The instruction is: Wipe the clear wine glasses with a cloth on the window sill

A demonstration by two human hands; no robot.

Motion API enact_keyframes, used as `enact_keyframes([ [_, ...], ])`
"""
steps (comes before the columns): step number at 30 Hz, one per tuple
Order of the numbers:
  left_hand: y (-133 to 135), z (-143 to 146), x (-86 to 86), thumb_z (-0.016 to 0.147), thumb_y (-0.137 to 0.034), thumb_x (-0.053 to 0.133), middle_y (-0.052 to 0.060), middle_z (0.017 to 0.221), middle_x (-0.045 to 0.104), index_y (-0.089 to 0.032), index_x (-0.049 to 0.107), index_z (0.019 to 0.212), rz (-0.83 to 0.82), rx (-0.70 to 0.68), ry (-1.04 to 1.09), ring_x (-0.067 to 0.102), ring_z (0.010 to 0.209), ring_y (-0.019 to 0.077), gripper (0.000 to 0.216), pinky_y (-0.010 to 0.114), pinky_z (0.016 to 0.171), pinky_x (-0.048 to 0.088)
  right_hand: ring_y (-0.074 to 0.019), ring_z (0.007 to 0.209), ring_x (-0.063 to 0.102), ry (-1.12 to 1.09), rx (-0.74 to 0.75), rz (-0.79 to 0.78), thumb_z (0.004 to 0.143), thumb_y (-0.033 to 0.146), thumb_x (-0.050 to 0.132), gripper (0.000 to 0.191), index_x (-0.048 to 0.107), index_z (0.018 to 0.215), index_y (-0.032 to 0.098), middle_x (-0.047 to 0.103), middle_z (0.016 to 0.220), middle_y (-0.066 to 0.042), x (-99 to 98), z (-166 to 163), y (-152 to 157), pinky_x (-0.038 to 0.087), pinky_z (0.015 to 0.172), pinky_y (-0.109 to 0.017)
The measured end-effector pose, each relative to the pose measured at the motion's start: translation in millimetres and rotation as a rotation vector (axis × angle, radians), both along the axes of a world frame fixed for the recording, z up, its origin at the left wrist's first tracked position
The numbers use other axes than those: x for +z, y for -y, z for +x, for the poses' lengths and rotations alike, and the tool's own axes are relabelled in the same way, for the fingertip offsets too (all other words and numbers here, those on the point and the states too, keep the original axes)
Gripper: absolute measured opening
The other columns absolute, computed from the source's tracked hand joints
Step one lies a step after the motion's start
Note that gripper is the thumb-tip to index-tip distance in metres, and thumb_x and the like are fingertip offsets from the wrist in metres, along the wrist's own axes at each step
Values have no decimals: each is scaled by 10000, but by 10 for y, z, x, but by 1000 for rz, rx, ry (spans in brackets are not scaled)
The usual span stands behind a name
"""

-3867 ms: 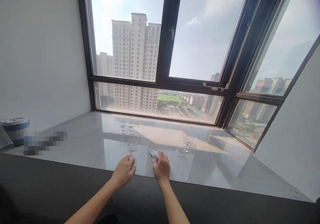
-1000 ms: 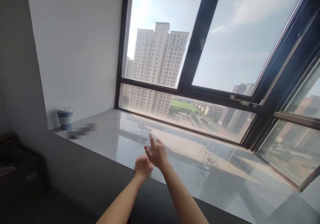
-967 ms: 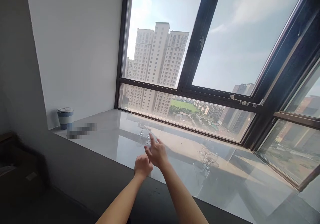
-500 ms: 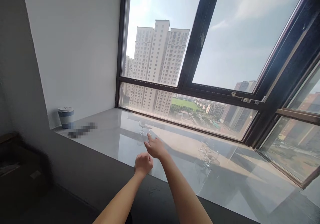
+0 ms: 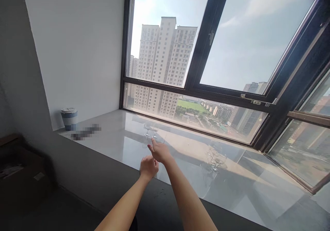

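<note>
My left hand is curled into a fist at the near edge of the glossy stone sill. Whatever it holds is hidden. My right hand sits just above and beyond it, touching it, with one finger stretched toward the window and the others curled. I cannot make out anything in that hand. Two small stemmed glasses stand upright on the sill a little beyond the stretched fingertip. A cluster of clear stemmed glasses stands to the right, apart from both hands.
A lidded blue-and-white cup stands at the sill's left end by the white wall, with a blurred-out object beside it. A dark ledge runs along the sill's near side. Black-framed windows close the far and right sides.
Since 3.9 s ago my view has swung left and both hands have come together over the sill; the stemmed glass by my left hand and the white cloth no longer show. In the last second they barely moved.
</note>
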State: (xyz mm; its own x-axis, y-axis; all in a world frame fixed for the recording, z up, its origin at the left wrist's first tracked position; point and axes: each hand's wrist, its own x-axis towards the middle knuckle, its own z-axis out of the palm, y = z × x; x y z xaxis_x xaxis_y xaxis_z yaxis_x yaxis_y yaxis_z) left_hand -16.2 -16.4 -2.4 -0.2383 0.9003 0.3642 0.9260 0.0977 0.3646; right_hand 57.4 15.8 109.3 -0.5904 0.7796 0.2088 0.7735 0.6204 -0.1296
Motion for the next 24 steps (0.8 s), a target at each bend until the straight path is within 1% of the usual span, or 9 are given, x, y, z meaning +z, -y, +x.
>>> enact_keyframes([
  [3,-3,-2,-7,843,-175,437,81,785,642,-163,618,793,-8,-5,3,597,803,205,188,327,764,364,-279,849,668,-5,-18,60,989,485,230,567,403,1426,169,704,933,-152,-49,-12,-12,453,706,-350],
  [10,-17,-22,-27,853,-152,409,74,750,628,-166,614,772,6,-34,15,590,778,194,221,315,742,361,-234,738,667,-92,-91,136,1002,386,256,484,393,1429,206,705,820,-99,-138,-1,-29,448,684,-313],
  [13,-18,-34,-33,866,-177,400,80,760,629,-166,614,768,26,-54,17,592,786,198,236,308,726,363,-216,686,654,-186,-130,154,1000,382,277,464,422,1408,214,691,748,-73,-175,19,-20,434,653,-284],
  [16,-19,-40,-48,889,-197,373,82,782,633,-168,624,807,41,-88,22,592,801,198,265,304,728,373,-197,621,626,-341,-145,164,998,386,269,448,486,1349,211,662,677,-48,-188,45,-5,411,612,-259],
  [18,-22,-41,-64,903,-214,360,83,802,637,-172,635,833,44,-102,27,593,826,197,287,304,750,381,-189,571,596,-491,-164,173,994,403,237,474,500,1325,190,633,626,-31,-140,76,-14,395,582,-254],
  [21,-30,-43,-90,907,-254,385,85,834,646,-177,647,839,32,-97,36,595,864,199,282,306,789,387,-185,540,569,-728,-254,217,987,428,182,529,465,1335,148,598,585,-15,28,154,-82,384,565,-255],
  [22,-31,-45,-96,904,-263,396,83,840,649,-179,649,841,27,-98,36,596,867,199,274,307,795,387,-186,547,571,-780,-290,239,986,434,172,538,451,1340,139,596,587,-14,88,185,-117,385,572,-256],
  [24,-30,-52,-103,900,-270,408,79,838,653,-183,647,833,15,-106,30,597,854,196,263,307,794,387,-191,584,588,-814,-338,268,985,440,172,539,439,1338,133,609,618,-22,170,244,-186,393,600,-262],
])
